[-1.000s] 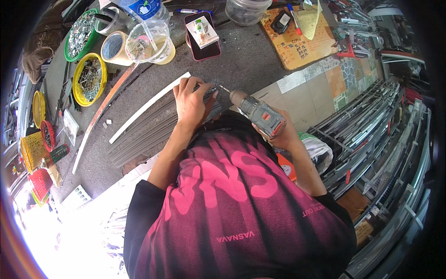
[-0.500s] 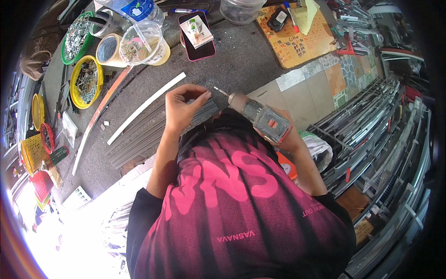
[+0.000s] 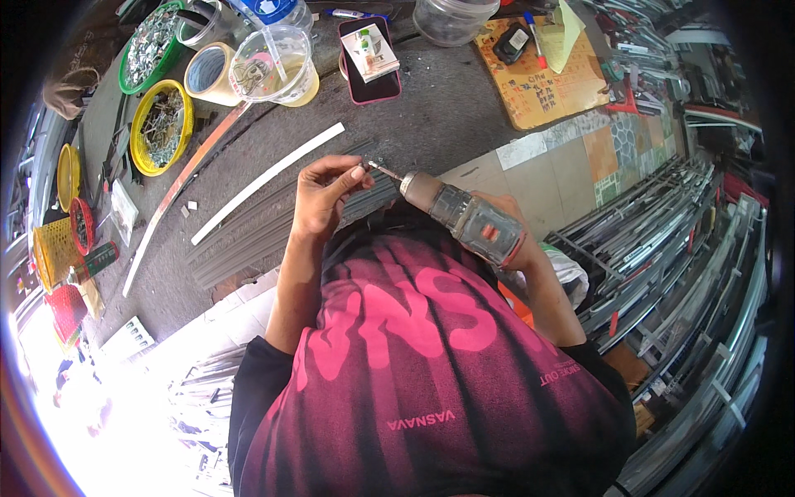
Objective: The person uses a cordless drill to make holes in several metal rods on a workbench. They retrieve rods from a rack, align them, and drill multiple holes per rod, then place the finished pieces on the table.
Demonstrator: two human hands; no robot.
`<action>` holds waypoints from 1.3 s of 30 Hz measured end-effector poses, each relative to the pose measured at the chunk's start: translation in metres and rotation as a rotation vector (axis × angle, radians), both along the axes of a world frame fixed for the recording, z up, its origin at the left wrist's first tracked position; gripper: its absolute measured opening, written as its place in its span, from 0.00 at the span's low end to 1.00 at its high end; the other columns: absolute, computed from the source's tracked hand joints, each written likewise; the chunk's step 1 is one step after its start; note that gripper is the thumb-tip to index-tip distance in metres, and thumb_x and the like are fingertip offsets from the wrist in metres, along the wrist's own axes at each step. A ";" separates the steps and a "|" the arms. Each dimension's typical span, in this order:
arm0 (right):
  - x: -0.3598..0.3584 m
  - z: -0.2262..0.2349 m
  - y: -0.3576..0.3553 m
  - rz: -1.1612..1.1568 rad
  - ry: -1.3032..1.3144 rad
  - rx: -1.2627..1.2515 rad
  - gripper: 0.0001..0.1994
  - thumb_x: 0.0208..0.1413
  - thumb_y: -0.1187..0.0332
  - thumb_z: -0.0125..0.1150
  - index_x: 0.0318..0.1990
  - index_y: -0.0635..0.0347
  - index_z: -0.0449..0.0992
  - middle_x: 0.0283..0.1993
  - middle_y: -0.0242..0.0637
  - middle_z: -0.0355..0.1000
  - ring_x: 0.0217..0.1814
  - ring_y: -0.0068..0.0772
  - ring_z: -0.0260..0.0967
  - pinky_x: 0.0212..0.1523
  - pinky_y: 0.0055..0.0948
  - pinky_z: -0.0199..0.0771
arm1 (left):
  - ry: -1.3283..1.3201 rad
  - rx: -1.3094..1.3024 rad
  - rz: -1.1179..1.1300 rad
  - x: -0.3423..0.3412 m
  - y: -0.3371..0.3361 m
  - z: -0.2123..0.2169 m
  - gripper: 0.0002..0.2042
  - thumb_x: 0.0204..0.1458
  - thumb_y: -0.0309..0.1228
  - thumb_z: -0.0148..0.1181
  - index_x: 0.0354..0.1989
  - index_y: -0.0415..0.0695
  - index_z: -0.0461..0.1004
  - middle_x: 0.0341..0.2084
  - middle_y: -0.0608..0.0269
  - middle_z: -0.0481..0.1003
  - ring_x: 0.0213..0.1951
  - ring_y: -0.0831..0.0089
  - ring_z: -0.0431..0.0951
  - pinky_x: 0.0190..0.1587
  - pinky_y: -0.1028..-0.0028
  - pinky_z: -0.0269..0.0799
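A cordless drill (image 3: 464, 217) is gripped in my right hand (image 3: 512, 217), partly hidden behind its body. Its thin bit (image 3: 386, 172) points left, the tip right beside the fingertips of my left hand (image 3: 319, 197). Thumb and forefinger of that hand are pinched together on something small and dark that I cannot make out. Beneath my left hand lie several dark grey strips (image 3: 257, 224) side by side on the dark worktable (image 3: 431, 91). A white strip (image 3: 273, 182) rests just beyond them, left of the hand.
Farther left are an orange strip (image 3: 178, 199), a yellow basket (image 3: 190, 124) and a green basket (image 3: 124, 79) of small hardware. Plastic tubs (image 3: 290, 70), a tape roll (image 3: 217, 73) and a phone (image 3: 377, 89) stand at the back. A marked board (image 3: 571, 91) lies far right; metal profiles (image 3: 638, 224) fill the right.
My left fingers have closed in around the drill bit's tip, which was apart from them before. The drill has shifted slightly left and down; the whole view has tilted a little.
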State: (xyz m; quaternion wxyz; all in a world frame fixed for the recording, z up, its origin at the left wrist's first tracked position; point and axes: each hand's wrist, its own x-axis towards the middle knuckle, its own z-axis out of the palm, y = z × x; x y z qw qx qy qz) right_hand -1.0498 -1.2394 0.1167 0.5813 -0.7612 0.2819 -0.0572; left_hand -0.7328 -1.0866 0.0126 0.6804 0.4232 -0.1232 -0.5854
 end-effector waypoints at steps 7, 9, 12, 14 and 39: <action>0.001 0.002 -0.003 0.010 0.001 0.022 0.25 0.44 0.65 0.87 0.51 0.59 0.85 0.45 0.45 0.86 0.43 0.54 0.86 0.49 0.40 0.84 | -0.057 -0.011 -0.071 0.009 0.005 -0.008 0.09 0.68 0.23 0.77 0.53 0.38 0.88 0.43 0.51 0.90 0.44 0.60 0.92 0.53 0.58 0.90; 0.000 0.003 -0.002 0.020 0.017 0.008 0.26 0.43 0.65 0.87 0.52 0.59 0.85 0.45 0.45 0.87 0.44 0.54 0.86 0.49 0.40 0.85 | -0.068 0.004 -0.084 0.010 0.005 -0.007 0.08 0.68 0.24 0.77 0.53 0.38 0.88 0.43 0.51 0.90 0.44 0.59 0.92 0.54 0.57 0.90; 0.000 0.006 -0.004 0.058 0.048 -0.037 0.27 0.43 0.65 0.87 0.53 0.59 0.86 0.46 0.45 0.87 0.45 0.54 0.87 0.50 0.40 0.85 | -0.070 0.009 -0.108 0.010 0.003 -0.003 0.08 0.69 0.25 0.76 0.53 0.37 0.88 0.44 0.51 0.90 0.44 0.60 0.92 0.53 0.58 0.90; 0.000 0.008 -0.006 0.077 0.081 -0.040 0.27 0.43 0.66 0.87 0.53 0.59 0.86 0.47 0.46 0.88 0.46 0.54 0.88 0.51 0.40 0.85 | -0.062 -0.002 -0.138 0.013 0.001 0.000 0.08 0.70 0.25 0.75 0.54 0.35 0.88 0.44 0.53 0.90 0.43 0.61 0.93 0.52 0.60 0.91; -0.013 0.002 0.017 -0.327 -0.217 -0.166 0.18 0.50 0.78 0.86 0.45 0.63 0.81 0.43 0.32 0.81 0.48 0.20 0.79 0.50 0.27 0.80 | 0.200 0.067 -0.175 0.000 0.000 0.015 0.24 0.66 0.40 0.82 0.64 0.41 0.85 0.46 0.61 0.88 0.45 0.69 0.89 0.49 0.63 0.88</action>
